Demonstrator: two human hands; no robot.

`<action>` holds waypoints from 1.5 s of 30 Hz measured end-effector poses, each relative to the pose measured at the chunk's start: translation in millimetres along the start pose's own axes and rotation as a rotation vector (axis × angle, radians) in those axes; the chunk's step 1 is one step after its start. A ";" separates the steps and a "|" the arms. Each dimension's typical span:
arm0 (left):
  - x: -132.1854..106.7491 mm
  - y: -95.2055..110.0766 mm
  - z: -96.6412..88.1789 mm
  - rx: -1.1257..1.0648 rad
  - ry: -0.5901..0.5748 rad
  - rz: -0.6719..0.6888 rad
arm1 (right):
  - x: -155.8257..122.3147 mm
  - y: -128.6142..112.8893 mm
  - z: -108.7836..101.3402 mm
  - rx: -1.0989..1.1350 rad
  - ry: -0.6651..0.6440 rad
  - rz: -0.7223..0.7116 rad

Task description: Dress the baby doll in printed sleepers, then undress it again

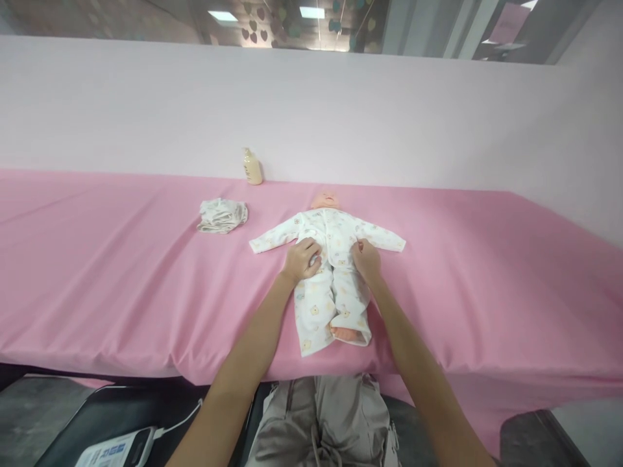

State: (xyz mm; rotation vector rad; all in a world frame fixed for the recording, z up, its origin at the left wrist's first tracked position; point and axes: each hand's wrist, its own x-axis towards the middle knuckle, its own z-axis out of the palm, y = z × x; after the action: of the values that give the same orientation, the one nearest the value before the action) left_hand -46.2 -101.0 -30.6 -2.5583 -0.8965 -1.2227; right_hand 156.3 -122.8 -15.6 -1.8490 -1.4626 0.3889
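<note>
A baby doll [325, 200] lies on its back, its head toward the wall. It wears a white long-sleeved top [335, 227] with small prints and matching trousers [315, 310]. One foot [344, 334] shows at a trouser cuff; the other leg end looks flat, with no foot visible. At the doll's waist on the left, my left hand [302, 261] is closed, fingers curled on the clothing. My right hand [366, 261] is closed in a pinch on the cloth at the opposite side. Whether each holds the top's hem or the waistband, I cannot tell.
A pink sheet [121, 279] covers the table. A folded pale cloth [222, 215] lies left of the doll, and a cream pump bottle [252, 167] stands against the white wall [311, 110]. Below the table's front edge, a phone-like device [119, 449] with a cable rests on a black seat [131, 412].
</note>
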 end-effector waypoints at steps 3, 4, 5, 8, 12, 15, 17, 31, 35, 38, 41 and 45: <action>0.2 1.5 0.4 0.016 -0.043 -0.033 | 0.2 1.2 0.8 -0.008 0.001 -0.007; 0.4 1.8 0.2 0.023 -0.058 -0.044 | 0.6 1.9 1.4 -0.014 0.002 -0.010; 0.4 1.9 -0.2 0.027 -0.071 -0.052 | 1.2 2.5 2.0 -0.019 0.004 -0.013; -0.2 0.3 -1.0 0.014 -0.102 -0.051 | 2.7 3.8 3.3 -0.029 0.010 -0.017; -1.4 -2.4 -0.3 -0.018 -0.098 -0.019 | 2.1 2.6 2.4 -0.026 -0.002 -0.013; -1.7 -2.4 1.2 -0.004 -0.087 0.002 | 0.5 1.2 1.2 -0.022 -0.008 -0.008; -1.7 -1.7 1.9 0.017 -0.077 0.007 | -0.2 1.1 0.9 -0.021 -0.003 -0.013; 1.8 17.2 -4.1 -0.038 -0.025 0.022 | -1.4 0.6 2.3 -0.014 0.026 -0.043; 0.0 18.7 -1.2 -0.058 0.043 -0.057 | -1.9 1.5 4.7 -0.005 0.041 -0.044; -0.1 18.5 -1.0 -0.043 0.098 -0.087 | -2.4 1.5 6.0 0.013 0.046 -0.027; 0.6 18.5 -0.8 -0.046 0.107 -0.100 | -2.2 1.8 6.5 0.029 0.037 -0.016; 0.3 17.3 1.7 -0.030 0.043 -0.055 | -0.8 3.2 6.4 0.033 0.026 -0.038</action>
State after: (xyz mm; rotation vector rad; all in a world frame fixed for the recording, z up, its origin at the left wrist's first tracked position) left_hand -34.8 -114.1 -29.7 -2.5363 -0.9530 -1.3111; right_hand 154.3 -121.5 -22.3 -1.7913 -1.4633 0.3663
